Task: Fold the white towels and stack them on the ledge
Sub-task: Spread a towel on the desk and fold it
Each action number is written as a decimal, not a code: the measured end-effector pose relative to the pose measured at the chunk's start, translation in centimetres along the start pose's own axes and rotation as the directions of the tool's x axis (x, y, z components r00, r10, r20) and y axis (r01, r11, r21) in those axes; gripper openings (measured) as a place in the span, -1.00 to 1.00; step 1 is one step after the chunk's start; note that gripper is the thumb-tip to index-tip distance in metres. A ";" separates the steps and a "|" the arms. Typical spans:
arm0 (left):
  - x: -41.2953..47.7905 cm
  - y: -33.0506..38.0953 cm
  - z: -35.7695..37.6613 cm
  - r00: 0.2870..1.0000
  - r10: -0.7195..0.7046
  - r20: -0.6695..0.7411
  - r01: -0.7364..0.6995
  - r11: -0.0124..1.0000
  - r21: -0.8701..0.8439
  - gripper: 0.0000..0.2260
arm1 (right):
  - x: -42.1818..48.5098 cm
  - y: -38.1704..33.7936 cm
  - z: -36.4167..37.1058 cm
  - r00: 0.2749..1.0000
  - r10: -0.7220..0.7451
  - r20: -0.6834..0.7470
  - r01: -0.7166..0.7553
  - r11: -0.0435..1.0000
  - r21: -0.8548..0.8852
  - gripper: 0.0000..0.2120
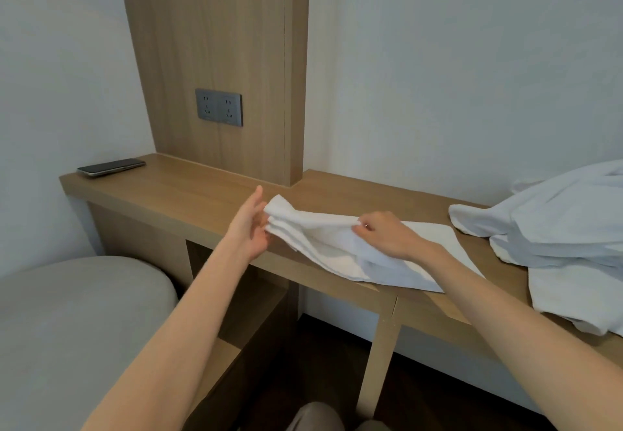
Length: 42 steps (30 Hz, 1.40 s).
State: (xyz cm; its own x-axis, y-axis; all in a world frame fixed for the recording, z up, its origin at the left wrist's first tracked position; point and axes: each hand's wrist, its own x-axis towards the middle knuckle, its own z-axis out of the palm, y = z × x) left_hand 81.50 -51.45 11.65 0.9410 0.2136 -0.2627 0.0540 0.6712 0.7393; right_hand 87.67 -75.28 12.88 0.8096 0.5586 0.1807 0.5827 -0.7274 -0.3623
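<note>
Pale walls meet a long wooden ledge that runs from the left corner across to the right edge of the view. An upright wood panel rises from it and carries a grey plate with 2 sockets. A dark phone lies flat at the ledge's far left end.

On the middle of the ledge lies a white towel, partly folded into several layers. Its long axis follows the ledge, left to right. Its right end lies flat on the wood, its left end is lifted clear and points toward the corner, and its near edge reaches the ledge's front lip.

The left hand stands at that raised end, thumb up and palm toward the cloth. Its fingers look mostly straight against the layers, and their tips are hidden behind the towel. The right hand has its fingers curled and pinches the top fold near the towel's middle.

Well to the right, a loose heap of white towels sits on the ledge, drapes over its front and is cut off by the frame, so its count is unclear. A rounded grey cushion fills the lower left. 1 knee shows at the bottom edge.
</note>
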 end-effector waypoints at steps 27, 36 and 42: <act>12.4 -0.4 4.9 0.886 0.460 0.048 -0.240 0.368 0.898 -0.18 | 0.8 12.7 -4.8 0.575 0.786 -0.226 -0.561 0.581 0.590 -0.61; 8.8 -1.5 0.9 0.977 0.157 -0.141 0.194 -0.398 0.897 -0.05 | -0.9 16.6 -1.3 0.579 0.799 -0.163 -0.700 0.589 0.403 -0.61; 5.4 -1.2 0.9 0.999 -0.048 -0.008 -0.011 -0.378 0.926 -0.31 | -1.2 16.1 -1.8 0.582 0.808 -0.090 -0.653 0.531 0.541 -0.73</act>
State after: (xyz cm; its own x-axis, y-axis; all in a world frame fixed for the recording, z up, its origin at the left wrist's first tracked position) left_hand 86.88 -51.77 9.91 0.9346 0.1865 -0.3029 0.2787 -0.9130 0.2979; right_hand 96.19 -88.41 8.48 0.9486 -0.2984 -0.1050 -0.2574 -0.5353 -0.8045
